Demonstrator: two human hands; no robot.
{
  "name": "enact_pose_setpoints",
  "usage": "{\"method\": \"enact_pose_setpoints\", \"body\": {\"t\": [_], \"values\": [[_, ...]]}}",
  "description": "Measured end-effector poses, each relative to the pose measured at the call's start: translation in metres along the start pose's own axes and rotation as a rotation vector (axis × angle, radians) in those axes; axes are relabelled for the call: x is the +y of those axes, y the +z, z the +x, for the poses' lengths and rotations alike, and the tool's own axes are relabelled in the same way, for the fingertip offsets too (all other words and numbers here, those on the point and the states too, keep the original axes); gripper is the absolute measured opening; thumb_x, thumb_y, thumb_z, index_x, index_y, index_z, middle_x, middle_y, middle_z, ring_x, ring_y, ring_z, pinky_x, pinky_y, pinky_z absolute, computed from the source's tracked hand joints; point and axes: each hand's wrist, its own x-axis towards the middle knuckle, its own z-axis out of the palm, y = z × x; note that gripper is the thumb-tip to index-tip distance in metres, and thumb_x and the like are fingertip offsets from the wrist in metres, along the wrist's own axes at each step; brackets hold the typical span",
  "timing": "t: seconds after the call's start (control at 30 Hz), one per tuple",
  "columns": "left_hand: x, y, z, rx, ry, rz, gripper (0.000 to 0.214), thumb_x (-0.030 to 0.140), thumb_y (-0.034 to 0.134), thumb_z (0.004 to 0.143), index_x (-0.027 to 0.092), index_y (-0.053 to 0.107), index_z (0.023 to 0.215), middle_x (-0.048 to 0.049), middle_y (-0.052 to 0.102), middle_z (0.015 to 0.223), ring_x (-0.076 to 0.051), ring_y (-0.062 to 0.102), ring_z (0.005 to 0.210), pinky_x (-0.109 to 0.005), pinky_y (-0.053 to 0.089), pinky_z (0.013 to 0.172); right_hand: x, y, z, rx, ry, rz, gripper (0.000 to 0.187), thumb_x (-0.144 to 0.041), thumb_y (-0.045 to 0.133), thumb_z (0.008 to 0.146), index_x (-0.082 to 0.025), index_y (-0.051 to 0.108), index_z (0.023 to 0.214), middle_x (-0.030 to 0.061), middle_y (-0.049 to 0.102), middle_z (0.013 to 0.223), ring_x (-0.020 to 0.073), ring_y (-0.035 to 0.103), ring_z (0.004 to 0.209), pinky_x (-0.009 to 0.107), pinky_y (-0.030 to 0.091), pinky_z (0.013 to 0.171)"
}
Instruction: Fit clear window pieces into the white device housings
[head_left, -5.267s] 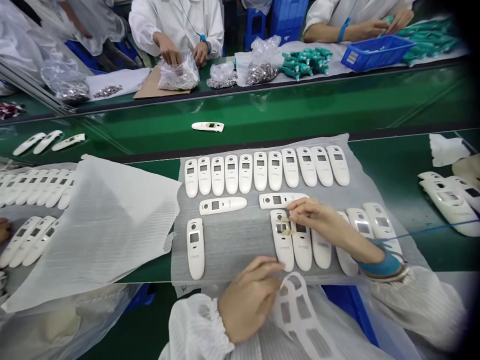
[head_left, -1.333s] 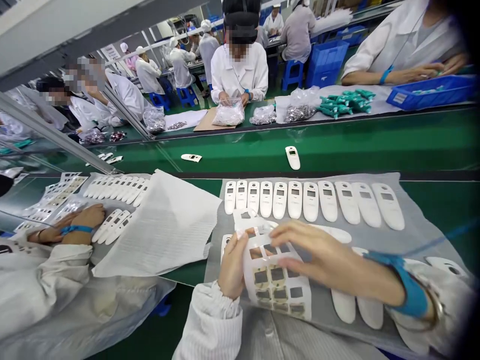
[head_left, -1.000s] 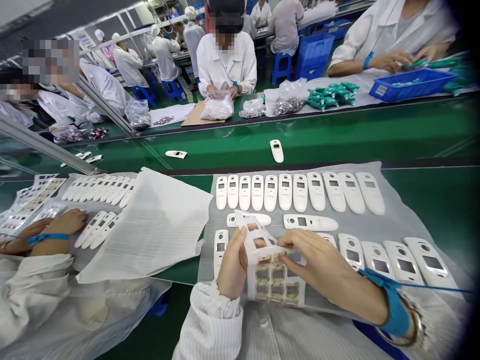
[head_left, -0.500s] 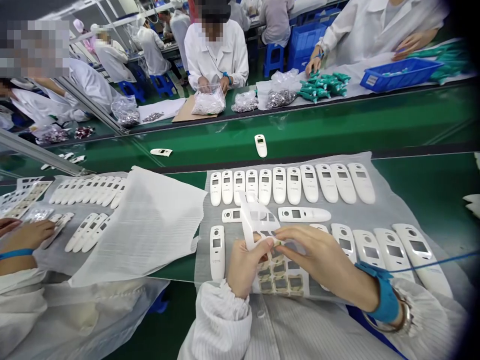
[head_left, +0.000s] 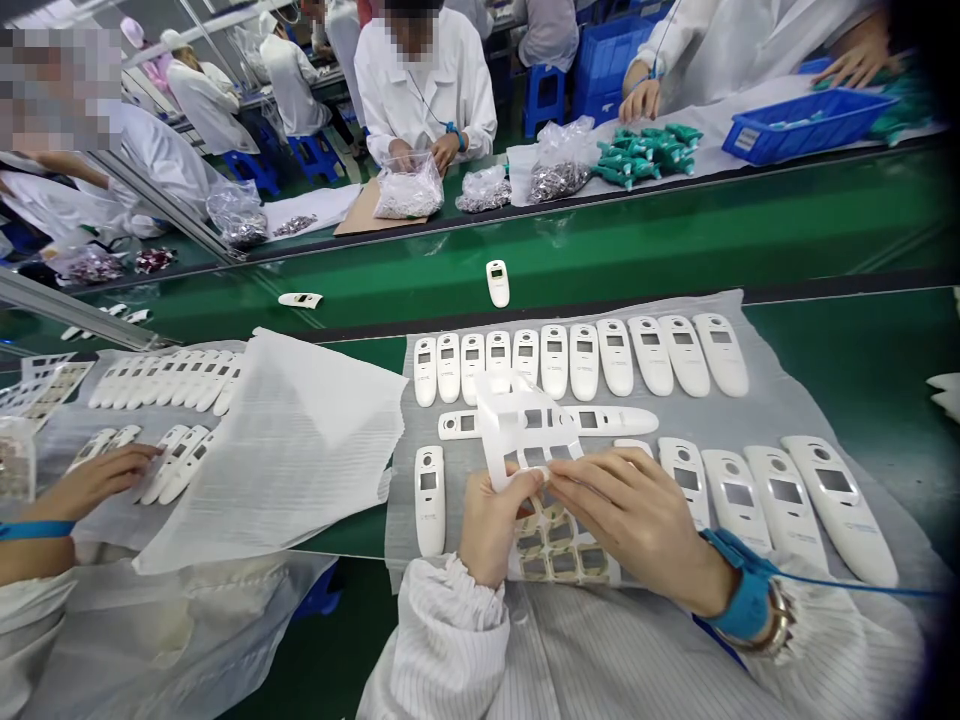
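Observation:
In my left hand (head_left: pixel 491 530), shut between thumb and fingers, is a sticker sheet (head_left: pixel 556 565) with rows of square frame-shaped pieces. A white cut-out upper part of the sheet (head_left: pixel 493 430) curls up above my thumb. My right hand (head_left: pixel 634 520) has its fingertips pressed together at the sheet's fold, close to my left thumb; what exactly they pinch is hidden. Around my hands lie white plastic housings with small windows: a back row (head_left: pixel 554 365), one lying sideways (head_left: pixel 630 421), one upright at left (head_left: pixel 430 505), and several larger-looking ones at right (head_left: pixel 836 500).
A foam sheet (head_left: pixel 787 400) lies under the housings. White paper sheets (head_left: pixel 300 450) separate me from a co-worker's hand (head_left: pixel 105 480) at left. Beyond runs a green belt (head_left: pixel 390 285) carrying a housing (head_left: pixel 497 284). Across it are a blue bin (head_left: pixel 810 125) and green parts (head_left: pixel 649 155).
My right fingertips have drawn slightly left along the fold, and the curled white part has spread wider. The belt's housings have shifted left. The co-worker's hand at left has reached right onto housings.

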Motion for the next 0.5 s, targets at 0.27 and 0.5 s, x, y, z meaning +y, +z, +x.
{"method": "enact_pose_setpoints", "body": {"t": [0.27, 0.5], "values": [[0.002, 0.007, -0.001, -0.013, 0.007, -0.028, 0.024, 0.032, 0.071, 0.065, 0.014, 0.056, 0.059, -0.0004, 0.056, 0.057, -0.013, 0.053, 0.057, -0.023, 0.042, 0.054, -0.004, -0.001, 0.003, 0.067, 0.057, 0.120, 0.016, -0.008, 0.059, 0.087, -0.016, 0.060, 0.102, 0.0048, 0.067, 0.105, 0.0201, 0.056, 0.089, 0.038, 0.042, 0.076], [-0.001, -0.009, 0.000, -0.131, -0.028, 0.124, 0.021, 0.032, 0.072, 0.069, 0.013, 0.065, 0.068, -0.0038, 0.062, 0.062, -0.015, 0.056, 0.060, -0.026, 0.043, 0.059, -0.011, -0.029, -0.009, 0.078, 0.200, 0.620, 0.005, -0.018, 0.060, 0.089, -0.022, 0.061, 0.092, 0.0035, 0.065, 0.094, 0.0177, 0.056, 0.088, 0.034, 0.049, 0.074]]}}
